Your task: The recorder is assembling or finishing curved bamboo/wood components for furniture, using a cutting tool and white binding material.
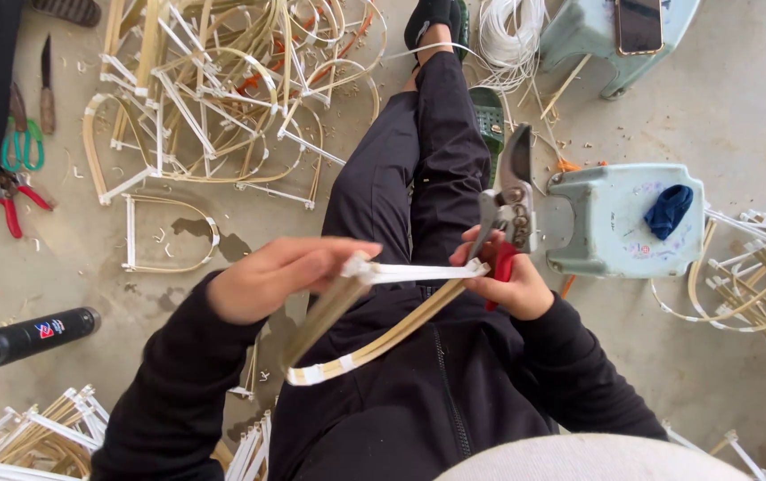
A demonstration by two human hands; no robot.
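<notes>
The bent bamboo frame (374, 334) sits right over the lap, its taped white bar running left to right between both hands. The left hand (280, 276) is closed around the bar's left end, palm turned down, and the right hand (503, 285) sits at the other end, wrapped around red-handled pruning shears (509, 209) that point up and away. Further out on the floor there's a pale green stool (619, 218) and a heap of finished frames (222, 89).

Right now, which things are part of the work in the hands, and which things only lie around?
In use: bamboo frame, white tape, pruning shears, left hand, right hand.

Lying about: black flask, green scissors, red pliers, knife, phone, blue cloth.
</notes>
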